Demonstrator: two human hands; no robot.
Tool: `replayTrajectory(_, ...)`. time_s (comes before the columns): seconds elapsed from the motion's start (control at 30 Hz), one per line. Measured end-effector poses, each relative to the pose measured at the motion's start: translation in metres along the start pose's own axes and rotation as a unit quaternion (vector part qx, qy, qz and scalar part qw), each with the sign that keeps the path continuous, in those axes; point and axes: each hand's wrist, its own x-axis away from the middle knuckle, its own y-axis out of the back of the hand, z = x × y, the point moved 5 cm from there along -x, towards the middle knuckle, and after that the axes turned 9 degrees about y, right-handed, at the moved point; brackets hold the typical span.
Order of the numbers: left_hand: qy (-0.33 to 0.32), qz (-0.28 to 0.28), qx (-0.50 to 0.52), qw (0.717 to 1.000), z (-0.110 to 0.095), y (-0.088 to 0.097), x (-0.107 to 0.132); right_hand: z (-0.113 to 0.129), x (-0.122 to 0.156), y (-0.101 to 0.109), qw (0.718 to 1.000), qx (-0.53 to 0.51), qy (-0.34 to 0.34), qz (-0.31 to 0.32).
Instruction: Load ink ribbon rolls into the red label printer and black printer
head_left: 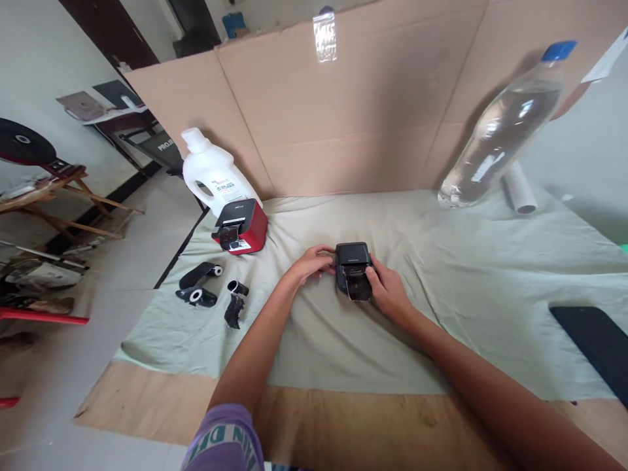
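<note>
A small black box-shaped device (351, 260) with a raised flap lies on the pale green cloth (441, 314) in the middle. My left hand (313, 263) grips its left side with curled fingers. My right hand (387, 288) holds its right side, thumb against the front part. A similar red and black device (241, 226) stands further left, apart from both hands. Several loose black parts (210, 293) with white round ends lie on the cloth left of my left forearm.
A white plastic jug (212, 171) stands behind the red device. A clear water bottle (500, 131) with a blue cap and a white roll (519, 190) are at the back right. A cardboard wall (353, 111) closes the back. A dark flat object (596, 343) lies at the right edge.
</note>
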Motion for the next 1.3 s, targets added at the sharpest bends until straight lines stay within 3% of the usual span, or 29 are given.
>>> replayTrajectory(0.13,-0.067,0.058,-0.004,0.996,-0.003,0.004,0.003,0.001,0.001,-0.002,1.000,0.013,0.003,0.011)
replayTrajectory(0.23,-0.077,0.058,-0.025,0.995,-0.007,0.007,-0.002,0.002,0.000,-0.002,1.000,0.009,0.002,0.013)
replayTrajectory(0.47,-0.103,-0.110,-0.101,0.983,-0.028,0.006,-0.029,0.012,0.000,0.004,1.000,-0.009,0.021,0.019)
replayTrajectory(0.6,-0.137,-0.167,-0.137,0.967,-0.039,0.009,-0.019,0.015,0.002,0.006,0.999,-0.016,0.028,0.010)
replayTrajectory(0.67,-0.190,-0.188,-0.218,0.939,-0.052,0.006,-0.005,0.014,0.002,0.006,1.000,-0.014,0.027,0.007)
replayTrajectory(0.73,-0.217,-0.163,-0.404,0.874,-0.065,-0.009,0.005,0.012,0.002,0.005,1.000,-0.007,0.025,0.008)
replayTrajectory(0.8,-0.191,-0.113,-0.583,0.781,-0.074,-0.030,0.008,0.011,0.001,0.004,1.000,0.001,0.023,0.008)
replayTrajectory(0.83,-0.167,-0.097,-0.633,0.750,-0.077,-0.039,0.008,0.010,0.001,0.004,1.000,0.005,0.023,0.006)
replayTrajectory(0.9,-0.136,-0.092,-0.671,0.723,-0.088,-0.054,0.007,0.010,0.000,0.004,1.000,0.013,0.028,0.004)
replayTrajectory(1.0,-0.124,-0.108,-0.682,0.713,-0.103,-0.064,0.015,0.008,0.000,0.003,0.999,0.018,0.035,0.005)
replayTrajectory(1.1,-0.177,-0.156,-0.636,0.735,-0.113,-0.051,0.042,0.004,0.000,0.003,0.999,0.009,0.034,-0.002)
replayTrajectory(1.2,-0.290,-0.212,-0.483,0.799,-0.112,-0.013,0.087,-0.002,-0.001,0.003,0.999,-0.012,0.040,-0.034)
replayTrajectory(1.3,-0.328,-0.227,-0.343,0.851,-0.088,0.038,0.131,-0.005,-0.002,0.002,0.997,-0.022,0.041,-0.053)
